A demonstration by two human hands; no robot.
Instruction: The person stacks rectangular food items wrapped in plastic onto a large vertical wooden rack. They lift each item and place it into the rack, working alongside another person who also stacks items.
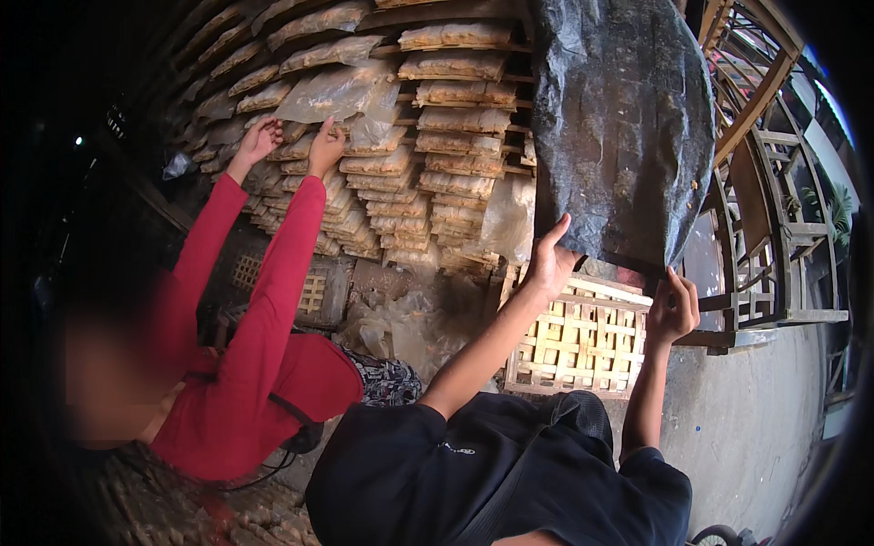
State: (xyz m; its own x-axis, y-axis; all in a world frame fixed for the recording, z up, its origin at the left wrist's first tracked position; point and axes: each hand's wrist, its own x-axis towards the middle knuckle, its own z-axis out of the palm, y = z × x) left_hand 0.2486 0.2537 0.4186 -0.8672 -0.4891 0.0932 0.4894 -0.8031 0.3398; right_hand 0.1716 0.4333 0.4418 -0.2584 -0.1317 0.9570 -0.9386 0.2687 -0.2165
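A dark plastic sheet (614, 136), wrinkled and spotted with dirt, hangs in front of me at the right end of a tall rack. My left hand (550, 263) grips its lower left corner with the thumb up. At the lower right corner, the fingers of my right hand (672, 307) pinch the edge. Left of the sheet, pale slabs under clear film, possibly tempeh (457, 119), lie in many tiers on wooden slats (519, 48). The sheet hides what is behind it.
On my left a co-worker in a red top (273, 341) raises both hands to a clear plastic film (341, 92) on the rack. A woven bamboo panel (580, 341) stands below my hands. Crumpled film (389, 321) lies low. Wooden frames (771, 225) stand right, beside concrete floor (744, 423).
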